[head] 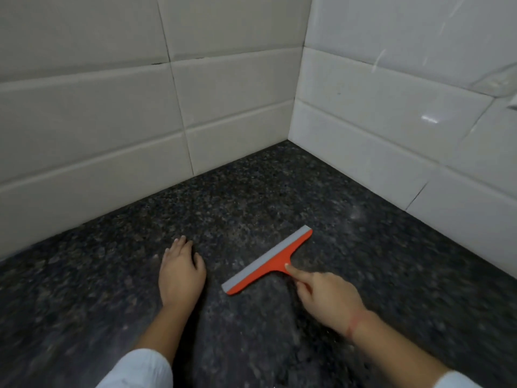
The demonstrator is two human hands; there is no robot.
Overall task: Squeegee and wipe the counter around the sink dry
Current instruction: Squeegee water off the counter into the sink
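An orange squeegee point(272, 261) with a grey rubber blade lies flat on the dark speckled granite counter point(251, 197), its blade running diagonally from lower left to upper right. My right hand point(324, 295) grips its short handle, which is hidden under the fingers, with the index finger stretched along the neck. My left hand point(180, 271) rests palm down on the counter to the left of the squeegee, fingers together, holding nothing. No sink is in view.
White tiled walls point(112, 121) meet in a corner point(291, 135) at the back of the counter, one on the left and one on the right. Bare counter surface stretches between the squeegee and both walls.
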